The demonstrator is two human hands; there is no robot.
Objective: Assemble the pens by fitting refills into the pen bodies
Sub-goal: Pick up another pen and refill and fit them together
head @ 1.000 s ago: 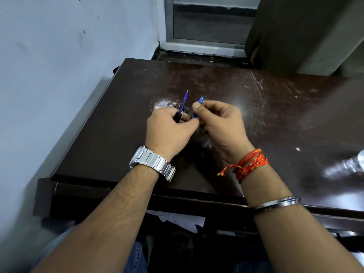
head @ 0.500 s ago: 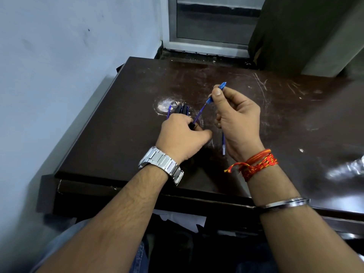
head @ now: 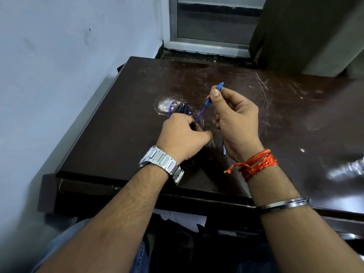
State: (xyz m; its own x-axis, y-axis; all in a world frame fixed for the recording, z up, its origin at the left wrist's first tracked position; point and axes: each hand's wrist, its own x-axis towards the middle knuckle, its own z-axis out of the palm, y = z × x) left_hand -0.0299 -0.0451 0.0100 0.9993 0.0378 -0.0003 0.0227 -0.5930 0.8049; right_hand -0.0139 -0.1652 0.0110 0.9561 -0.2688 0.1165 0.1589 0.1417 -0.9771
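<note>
A: From the head camera, where is the refill?

B: The blue refill runs on a slant from the left hand up to the right hand. Its long axis points up and away toward the right. The right hand is pinched shut on its upper end, where a blue tip piece pokes past the thumb.

A: And the left hand?

B: Closed on a bundle of dark pen bodies, resting on the surface. The refill's lower end meets the bundle at that fist; how deep it sits I cannot tell.

A: So the move turns on what?

B: Likely pushing along that slanted axis, down toward the left hand. The right hand would do the driving.

A: Materials?

B: Thin glossy plastic rod, slim and probably bendy. The surface is dark, scratched, shiny.
</note>
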